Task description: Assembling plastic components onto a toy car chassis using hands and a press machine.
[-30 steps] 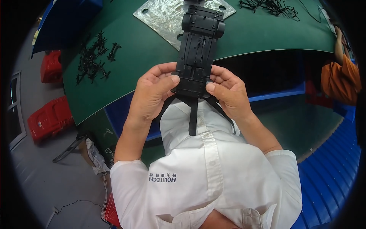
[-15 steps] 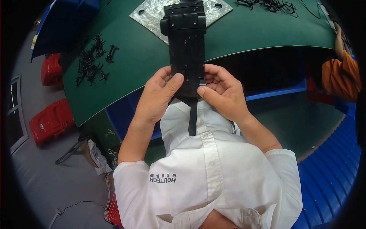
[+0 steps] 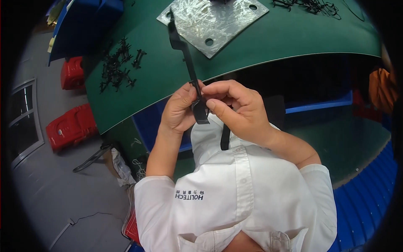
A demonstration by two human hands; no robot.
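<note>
A long black moulded plastic part (image 3: 187, 61) stands turned on edge in front of me, its narrow side showing. My left hand (image 3: 178, 110) is closed around its lower end, with the thumb on the near side. At that same end, the bent fingers and thumb of my right hand (image 3: 247, 110) pinch at the part's edge. The exact spot under the right fingertips is hidden. A curved lip of the part sticks out below the left fingers.
Beyond the part lies a silvery metal plate (image 3: 218, 25) with corner holes, on the green table (image 3: 294, 40). Small black plastic pieces (image 3: 115, 67) are heaped at left; more black pieces (image 3: 308, 6) lie far right. A blue bin (image 3: 79, 29) and red stools (image 3: 71, 126) are left.
The black part has been turned from its broad face to its edge and tilted left. My right hand has shifted from its right side to its lower end.
</note>
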